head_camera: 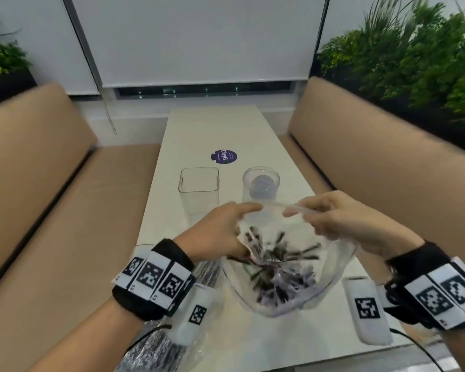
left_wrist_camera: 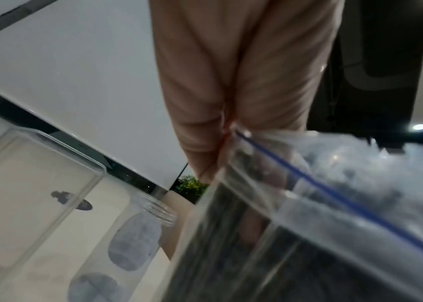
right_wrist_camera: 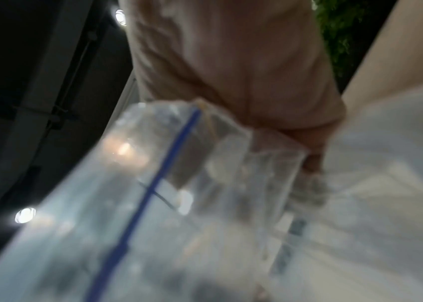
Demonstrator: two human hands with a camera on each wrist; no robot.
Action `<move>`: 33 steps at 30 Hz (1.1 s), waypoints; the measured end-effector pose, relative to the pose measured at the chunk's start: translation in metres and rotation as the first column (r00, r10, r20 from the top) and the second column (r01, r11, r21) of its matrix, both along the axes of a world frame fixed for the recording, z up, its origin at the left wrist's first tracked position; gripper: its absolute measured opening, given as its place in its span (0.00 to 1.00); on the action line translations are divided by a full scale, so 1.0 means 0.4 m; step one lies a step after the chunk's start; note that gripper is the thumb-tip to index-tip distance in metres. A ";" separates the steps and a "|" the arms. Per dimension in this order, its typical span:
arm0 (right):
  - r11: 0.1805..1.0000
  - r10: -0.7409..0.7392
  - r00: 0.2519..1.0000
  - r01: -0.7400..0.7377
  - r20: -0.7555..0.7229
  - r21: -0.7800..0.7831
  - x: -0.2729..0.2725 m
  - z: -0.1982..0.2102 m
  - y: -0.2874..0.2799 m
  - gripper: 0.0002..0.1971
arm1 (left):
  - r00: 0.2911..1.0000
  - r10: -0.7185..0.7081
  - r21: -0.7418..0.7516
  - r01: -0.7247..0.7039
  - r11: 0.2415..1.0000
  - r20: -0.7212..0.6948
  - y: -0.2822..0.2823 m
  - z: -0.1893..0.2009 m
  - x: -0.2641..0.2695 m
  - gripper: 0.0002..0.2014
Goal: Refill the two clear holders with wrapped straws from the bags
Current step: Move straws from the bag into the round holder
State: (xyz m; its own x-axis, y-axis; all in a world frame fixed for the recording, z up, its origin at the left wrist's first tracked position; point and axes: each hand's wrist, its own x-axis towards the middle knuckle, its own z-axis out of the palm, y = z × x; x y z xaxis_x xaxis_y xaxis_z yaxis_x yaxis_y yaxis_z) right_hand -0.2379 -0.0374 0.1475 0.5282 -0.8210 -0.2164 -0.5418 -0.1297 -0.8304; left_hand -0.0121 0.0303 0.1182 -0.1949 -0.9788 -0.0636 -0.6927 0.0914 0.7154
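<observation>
Straws in dark wrappers sit in the clear zip bag I hold up between my hands, just above the worktop. My left hand pinches the bag's near-left edge, thumb and fingers pressed together on the plastic by the blue zip line. My right hand has its fingers curled over the opposite rim, gripping the plastic; the right wrist view is blurred, but the bag's corner shows tucked under the palm. Between the two grips the mouth of the bag gapes wide, and the straws fan out inside it. Just beyond my left hand stands the square clear holder; just beyond my right hand stands the round clear holder, with a pale oval label showing on it. Both stand upright, near each other but apart. Under my left wrist lies a second bag of straws on the worktop. Farther off past the holders is a dark round sticker.
</observation>
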 end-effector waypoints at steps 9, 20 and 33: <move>0.995 -0.052 0.991 0.062 -0.120 0.079 -0.208 -0.123 -0.172 0.12 | 0.891 0.244 0.297 -0.132 0.946 -0.382 -0.055 -0.071 -0.095 0.45; 0.667 -0.354 0.813 -0.127 0.463 0.734 -0.192 -0.253 -0.293 0.21 | 0.809 0.447 0.439 -0.268 0.858 -0.381 -0.040 -0.120 -0.212 0.33; 0.892 0.130 0.846 -0.327 0.518 0.312 -0.164 -0.212 -0.200 0.26 | 0.305 0.458 0.424 -0.174 0.889 -0.835 -0.046 -0.173 -0.222 0.58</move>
